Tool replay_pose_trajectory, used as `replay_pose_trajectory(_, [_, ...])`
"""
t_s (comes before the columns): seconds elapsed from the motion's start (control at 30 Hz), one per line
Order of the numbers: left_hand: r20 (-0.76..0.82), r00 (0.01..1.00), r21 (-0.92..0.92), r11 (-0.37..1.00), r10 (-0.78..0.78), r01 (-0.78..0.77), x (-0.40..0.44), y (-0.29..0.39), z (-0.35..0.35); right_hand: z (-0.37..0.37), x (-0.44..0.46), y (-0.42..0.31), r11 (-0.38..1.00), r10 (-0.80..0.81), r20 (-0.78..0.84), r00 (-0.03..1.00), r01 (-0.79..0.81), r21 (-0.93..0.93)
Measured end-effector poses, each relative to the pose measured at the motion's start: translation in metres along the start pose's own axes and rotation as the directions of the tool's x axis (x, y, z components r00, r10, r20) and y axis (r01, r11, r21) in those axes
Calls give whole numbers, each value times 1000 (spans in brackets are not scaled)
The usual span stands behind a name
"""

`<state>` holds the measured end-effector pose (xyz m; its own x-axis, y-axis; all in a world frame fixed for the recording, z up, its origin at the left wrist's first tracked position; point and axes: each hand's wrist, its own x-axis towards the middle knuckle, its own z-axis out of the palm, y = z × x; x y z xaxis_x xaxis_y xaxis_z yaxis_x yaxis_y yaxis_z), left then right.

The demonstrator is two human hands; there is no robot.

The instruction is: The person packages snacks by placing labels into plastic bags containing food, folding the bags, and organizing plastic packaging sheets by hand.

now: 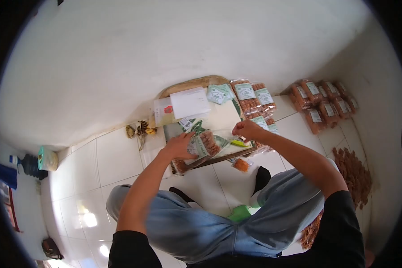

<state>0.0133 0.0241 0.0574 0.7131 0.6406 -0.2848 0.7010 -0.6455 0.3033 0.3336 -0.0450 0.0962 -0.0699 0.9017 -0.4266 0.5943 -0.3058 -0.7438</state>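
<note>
My left hand (179, 146) grips the labelled end of a clear plastic packet of brown snack pieces (208, 142), thumb and fingers on either side. The packet lies at the near edge of a low wooden-framed table (228, 157). My right hand (247, 129) is at the packet's other end, its fingertips pinched together, seemingly on the loose clear plastic there. Just below those fingers lies a bright green-yellow tool (239, 143), its kind unclear. Under my left wrist, another brown packet (179, 167) is partly hidden.
White paper sheets (190, 103) and pale green labels (219, 94) lie at the table's back. Filled packets (246, 96) are stacked on its right; more packets (324, 105) stand by the wall. Loose brown pieces (352, 174) are heaped on the floor. A small orange packet (241, 165) lies before the table.
</note>
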Motion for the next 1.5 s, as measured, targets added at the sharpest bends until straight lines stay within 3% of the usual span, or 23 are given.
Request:
replay_pose_trajectory(0.03, [15, 996, -95, 991, -91, 92, 0, 0, 4, -4, 4, -13, 991, -109, -15, 994, 108, -84])
replay_pose_trajectory(0.1, [28, 994, -123, 986, -106, 108, -1, 1, 9, -7, 10, -41, 974, -181, -87, 980, 166, -156])
replay_pose_trajectory(0.17, [-11, 986, -267, 950, -169, 160, -2, 3, 11, -10, 5, -79, 939, -245, -98, 965, 210, -273])
replay_pose_trajectory(0.23, [-67, 976, -281, 942, -207, 181, -7, 1, 9, -12, 2, -105, 910, -332, -80, 940, 297, -288])
replay_pose_trajectory(0.27, [-57, 971, -413, 891, -232, 189, -12, -2, 6, -12, 1, -116, 884, -400, -82, 913, 360, -299])
replay_pose_trajectory(0.33, [18, 962, -594, 771, -274, 231, -26, -2, -7, -12, 0, -131, 878, -451, -95, 888, 421, -229])
replay_pose_trajectory(0.4, [40, 953, -598, 757, -300, 264, -39, -2, -16, -10, 4, -137, 852, -522, -85, 849, 514, -100])
replay_pose_trajectory(0.5, [82, 942, -568, 762, -324, 311, -57, 14, -41, -9, 1, -141, 767, -642, -76, 763, 640, -50])
replay_pose_trajectory(0.57, [30, 951, -563, 781, -309, 272, -64, 21, -52, -8, -4, -144, 726, -682, -113, 722, 688, 14])
replay_pose_trajectory(0.63, [7, 954, -558, 791, -300, 253, -60, 20, -50, -8, -5, -145, 612, -782, -143, 607, 791, 9])
replay_pose_trajectory(0.7, [-155, 952, -595, 794, -264, 123, -51, 21, -48, -8, -9, -148, 621, -772, -142, 620, 783, 46])
replay_pose_trajectory(0.77, [-154, 957, -633, 768, -246, 96, -45, 25, -51, -8, -13, -149, 631, -760, -141, 635, 772, 75])
replay_pose_trajectory(0.83, [-245, 944, -640, 769, -223, 16, -37, 31, -54, -11, -17, -149, 557, -826, -90, 556, 830, 11])
replay_pose_trajectory(1.03, [-302, 908, -723, 691, -291, -19, -25, 42, -48, -11, -18, -143, 492, -868, -60, 493, 870, 31])
replay_pose_trajectory(1.27, [-318, 873, -693, 719, -370, 52, -32, 62, -62, -33, -23, -149, 563, -826, -75, 558, 825, -53])
replay_pose_trajectory(1.33, [-376, 862, -681, 732, -340, -9, -30, 57, -52, -37, -26, -153, 703, -706, -109, 700, 711, 22])
replay_pose_trajectory(1.5, [-463, 816, -649, 760, -347, -45, -29, 63, -54, -38, -25, -155, 790, -612, -126, 781, 612, -38])
